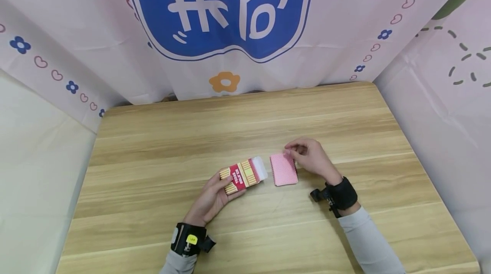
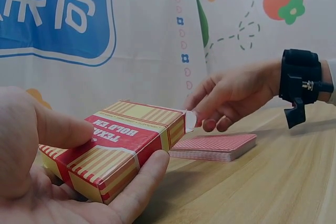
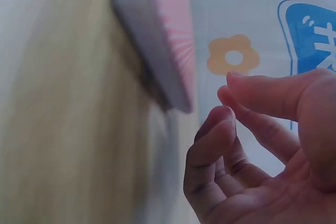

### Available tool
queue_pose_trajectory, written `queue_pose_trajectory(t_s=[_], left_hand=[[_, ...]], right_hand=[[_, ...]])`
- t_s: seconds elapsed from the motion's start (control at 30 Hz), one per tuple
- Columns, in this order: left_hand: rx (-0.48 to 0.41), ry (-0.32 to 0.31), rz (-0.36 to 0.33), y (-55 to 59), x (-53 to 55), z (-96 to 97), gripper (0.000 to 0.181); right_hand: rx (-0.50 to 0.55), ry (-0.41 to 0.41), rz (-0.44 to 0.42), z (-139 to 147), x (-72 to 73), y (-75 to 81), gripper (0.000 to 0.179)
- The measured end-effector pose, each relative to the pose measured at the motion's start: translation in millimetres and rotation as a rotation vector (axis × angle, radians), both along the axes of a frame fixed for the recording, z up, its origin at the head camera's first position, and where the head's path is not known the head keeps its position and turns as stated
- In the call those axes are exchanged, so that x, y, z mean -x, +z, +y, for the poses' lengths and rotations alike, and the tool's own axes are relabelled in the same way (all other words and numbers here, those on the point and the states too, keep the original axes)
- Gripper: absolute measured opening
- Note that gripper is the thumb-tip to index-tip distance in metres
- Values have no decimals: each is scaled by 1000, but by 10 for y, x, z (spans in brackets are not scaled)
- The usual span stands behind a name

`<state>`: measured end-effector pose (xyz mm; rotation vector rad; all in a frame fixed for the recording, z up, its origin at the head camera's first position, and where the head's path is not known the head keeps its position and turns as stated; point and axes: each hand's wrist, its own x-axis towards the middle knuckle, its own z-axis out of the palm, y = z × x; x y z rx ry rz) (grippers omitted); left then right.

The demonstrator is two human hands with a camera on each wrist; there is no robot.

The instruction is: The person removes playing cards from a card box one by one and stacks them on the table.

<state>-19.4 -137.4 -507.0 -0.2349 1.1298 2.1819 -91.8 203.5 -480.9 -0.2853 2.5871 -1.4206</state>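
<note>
My left hand (image 1: 215,193) holds a red and yellow card box (image 1: 241,176) printed TEXAS HOLD'EM, thumb on its face and fingers beneath. At the box's right end, a white flap (image 1: 259,168) stands out. Just right of it, a deck of playing cards (image 1: 284,169) with pink patterned backs lies in a neat stack on the table. Over the deck's upper right corner is my right hand (image 1: 310,154). In the right wrist view, its fingers (image 3: 212,135) are loosely curled, thumb tip close to the index finger, with nothing between them; the deck's edge shows beside them.
The wooden table (image 1: 153,137) reaches to a white cloth backdrop (image 1: 96,31) with a blue emblem (image 1: 226,10) at the back. Side cloths hang along its left and right edges. Black camera straps (image 1: 341,195) circle both wrists.
</note>
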Motion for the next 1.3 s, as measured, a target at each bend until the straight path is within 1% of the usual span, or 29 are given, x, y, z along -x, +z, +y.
queue_pose_trajectory(t_s=[0.1,0.2,0.3,0.37,0.47,0.53,0.6,0.67,0.73,0.87,1.0,1.17,1.3], left_hand=[[1,4,0,-5,-16,-1,66],[4,8,1,-6,-34,-3,66],[5,9,-2,-8,-53,-4,64],[6,7,-6,-10,-65,-7,64],[19,7,-7,-11,-79,-16,63],[32,13,-6,-9,-82,-21,62],[37,16,0,-7,-78,-21,61],[32,16,6,-5,-71,-18,62],[18,11,13,-5,-65,-18,63],[-4,0,17,-7,-52,-27,63],[-19,-29,38,-15,-31,-39,62],[-13,-68,78,-19,-15,-38,61],[-5,-76,87,-18,-23,-30,58]], right_hand=[[36,19,24,-41,-28,47,19],[94,36,30,-110,-73,100,25],[170,52,33,-215,-139,124,24],[231,75,24,-306,-198,142,22],[309,133,0,-455,-285,165,20],[344,169,-42,-544,-333,190,20],[361,188,-82,-609,-362,198,21],[358,194,-110,-653,-374,198,22],[343,195,-112,-682,-374,184,24],[282,204,-55,-719,-363,130,24],[240,211,-10,-740,-379,74,26],[235,201,-20,-757,-408,27,27],[221,198,-32,-758,-422,14,25]])
